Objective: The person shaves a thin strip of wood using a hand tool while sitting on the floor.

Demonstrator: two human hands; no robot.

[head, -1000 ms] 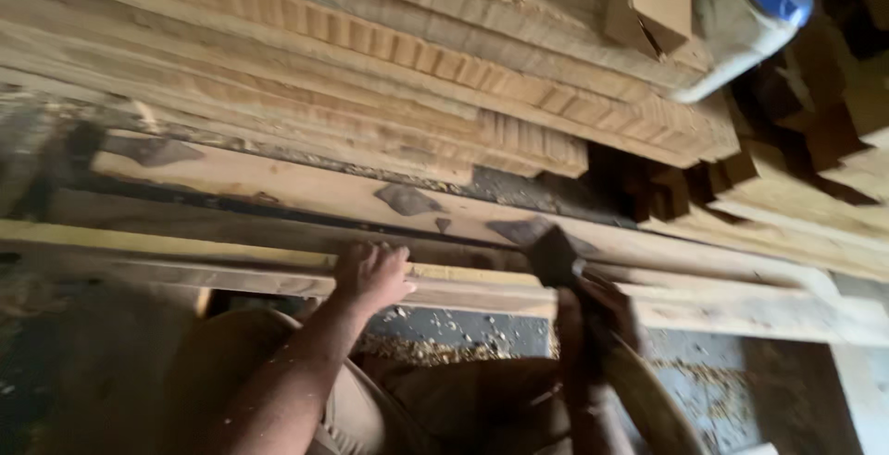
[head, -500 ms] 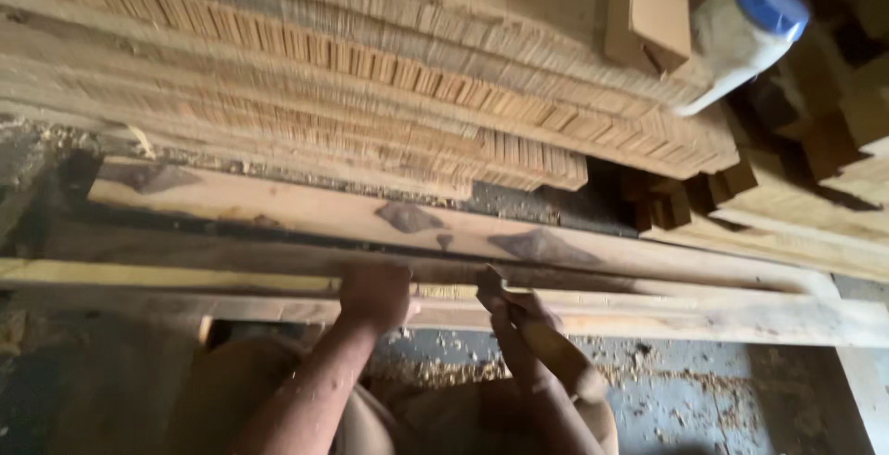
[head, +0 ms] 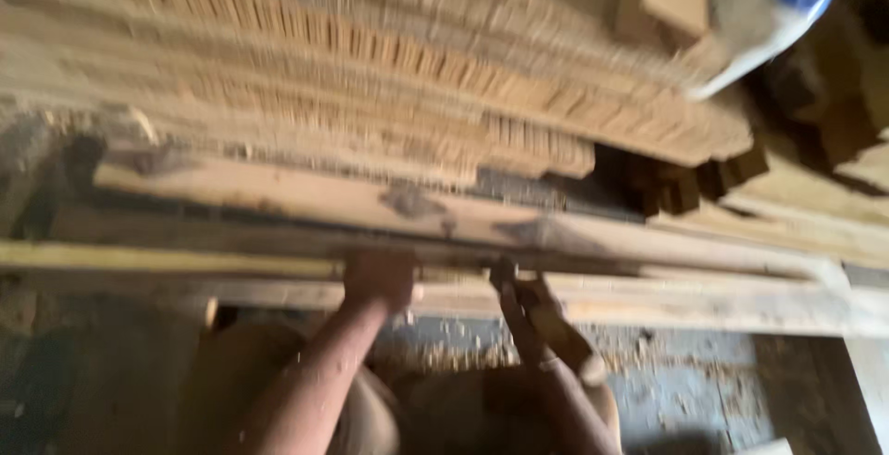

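My left hand (head: 378, 279) grips the near edge of a long pale front plank (head: 694, 302), with its fingers curled over the top. A little to the right, my right hand (head: 537, 316) holds a short dark tool (head: 505, 274) whose tip is up against the same plank's edge. Just behind it lies a longer plank with dark knots (head: 278, 196). The picture is blurred, so I cannot make out what kind of tool it is.
A tall stack of rough boards (head: 370, 75) fills the back. A white plastic bottle with a blue cap (head: 769, 11) lies at the top right, and small dark wooden blocks (head: 685, 186) sit under the stack. Wood shavings cover the floor (head: 667, 372) below.
My right hand has moved left and up with the dark tool, to the plank edge beside my left hand. My left hand has curled tighter on the plank. The view has moved closer.
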